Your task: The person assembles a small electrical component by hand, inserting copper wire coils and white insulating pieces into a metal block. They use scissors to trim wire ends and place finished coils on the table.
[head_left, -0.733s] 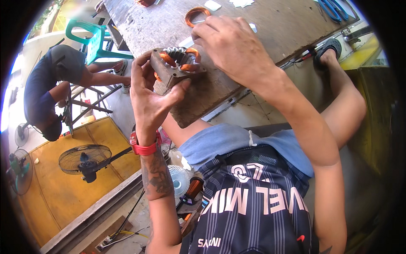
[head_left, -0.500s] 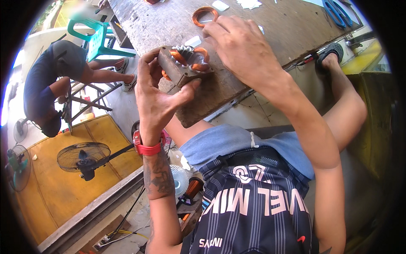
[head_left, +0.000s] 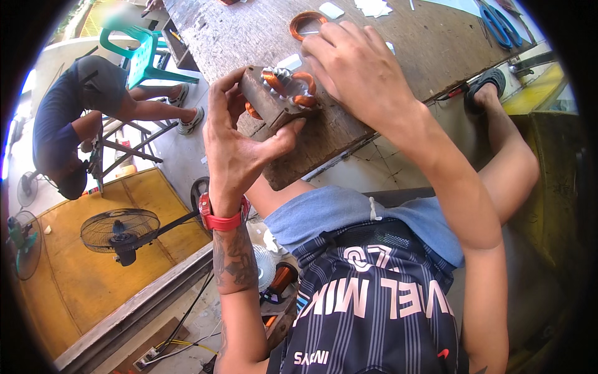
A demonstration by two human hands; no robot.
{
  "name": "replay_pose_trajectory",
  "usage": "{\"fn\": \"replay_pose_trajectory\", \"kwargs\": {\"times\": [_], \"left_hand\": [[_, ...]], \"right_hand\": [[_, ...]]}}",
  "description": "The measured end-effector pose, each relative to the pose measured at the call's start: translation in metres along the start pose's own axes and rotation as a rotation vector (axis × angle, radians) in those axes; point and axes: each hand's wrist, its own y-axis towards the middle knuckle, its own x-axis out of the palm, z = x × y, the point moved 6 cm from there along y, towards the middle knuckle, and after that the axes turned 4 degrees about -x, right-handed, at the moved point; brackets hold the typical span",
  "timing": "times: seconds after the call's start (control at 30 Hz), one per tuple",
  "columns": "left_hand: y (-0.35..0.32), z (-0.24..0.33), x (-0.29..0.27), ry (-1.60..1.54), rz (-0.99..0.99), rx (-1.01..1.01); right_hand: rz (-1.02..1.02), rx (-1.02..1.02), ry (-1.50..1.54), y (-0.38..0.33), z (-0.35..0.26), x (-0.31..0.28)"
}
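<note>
My left hand [head_left: 240,140] grips a square grey motor stator [head_left: 274,100] wound with copper coils, held just above the near edge of a worn wooden workbench [head_left: 398,47]. A red band circles that wrist. My right hand [head_left: 355,68] rests over the stator's top right, fingers bent onto the copper windings; what the fingertips pinch is hidden. A loose copper wire coil [head_left: 306,20] lies on the bench just beyond the hands.
Blue-handled scissors [head_left: 498,25] and white paper scraps [head_left: 374,7] lie at the bench's far right. Another person [head_left: 81,112] sits bent over at the left beside a green plastic chair [head_left: 140,53]. A black floor fan [head_left: 121,230] stands on a yellow mat below.
Both hands have shifted slightly with the stator; my right hand has lowered from above it onto the windings. The left grip is unchanged.
</note>
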Motion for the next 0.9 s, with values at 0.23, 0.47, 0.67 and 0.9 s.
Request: {"fn": "replay_pose_trajectory", "kwargs": {"times": [0.23,0.47,0.67,0.9], "left_hand": [[0.002,-0.001,0.000,0.030,-0.015,0.014],[-0.002,-0.009,0.000,-0.221,0.030,-0.078],[-0.005,-0.023,-0.003,-0.641,0.009,-0.350],[0.000,-0.028,0.012,-0.931,-0.111,-0.470]], "right_hand": [[0.031,-0.056,0.004,0.015,0.007,0.015],[0.030,0.138,0.419,0.015,0.020,0.003],[0.166,0.157,0.423,-0.008,0.017,-0.034],[0.224,0.085,0.465,-0.016,0.001,-0.044]]}}
